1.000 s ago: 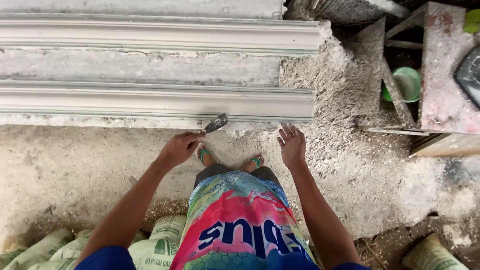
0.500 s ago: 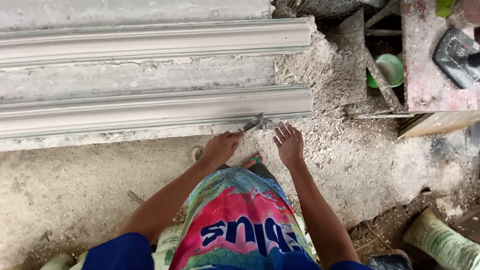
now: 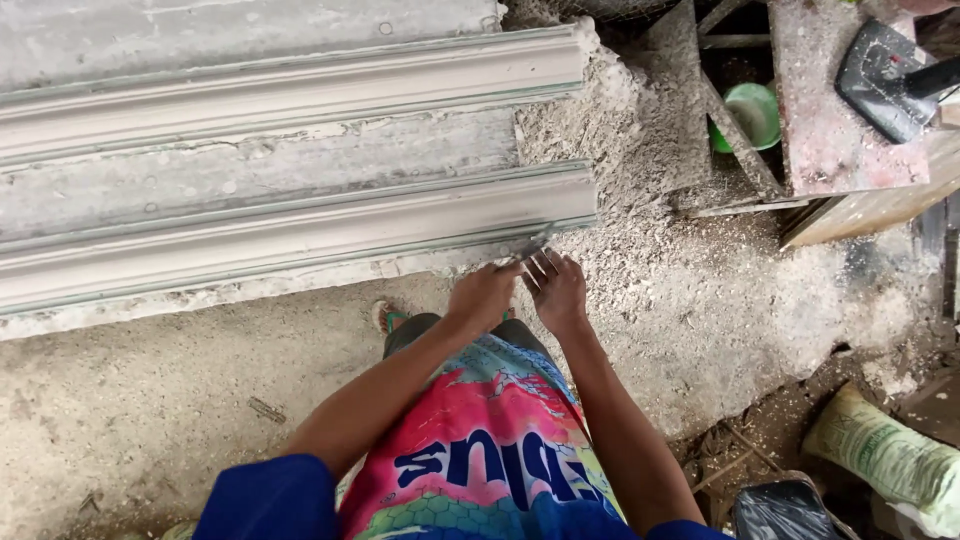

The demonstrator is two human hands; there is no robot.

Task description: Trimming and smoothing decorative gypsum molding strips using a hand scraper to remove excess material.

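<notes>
Left hand (image 3: 483,297) fingers clamp a small scraper (image 3: 535,243), mostly hidden, against the near moulding (image 3: 300,235); right hand (image 3: 557,290) fingers lie together beside it.

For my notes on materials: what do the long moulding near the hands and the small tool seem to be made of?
The long moulding looks like cast plaster or cement: matt pale grey, with crumbly spill along its edge. The small tool in the left hand appears to be a thin metal blade, grey and dull; it is too small to be sure.

1. We see our left hand (image 3: 484,296) gripping a small scraper (image 3: 535,243) against the near plaster moulding (image 3: 300,235).
2. Our right hand (image 3: 556,290) rests just beside it, fingers spread.
3. A green bowl (image 3: 752,115) sits well apart.
</notes>
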